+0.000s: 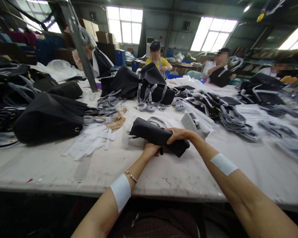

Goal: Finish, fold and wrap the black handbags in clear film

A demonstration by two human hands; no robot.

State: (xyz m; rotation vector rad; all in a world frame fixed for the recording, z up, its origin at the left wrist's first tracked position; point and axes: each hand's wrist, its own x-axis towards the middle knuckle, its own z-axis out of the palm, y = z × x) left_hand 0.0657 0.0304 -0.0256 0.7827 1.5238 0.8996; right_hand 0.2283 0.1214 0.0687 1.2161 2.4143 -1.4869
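A black handbag lies tilted just above or on the white table in front of me; I cannot tell which. Across its right part, my right hand grips it, thumb toward me. My left hand holds it from the near underside, its fingers partly hidden by the bag. Behind it, a wrapped strap curves up, with clear plastic showing at the bag's left. A grey tape dispenser stands close behind my right hand.
Black bags lie at left beside white paper strips and brown tags. More bags with wrapped straps cover the right and far side. A slanted metal post rises at left. Several people work across the table.
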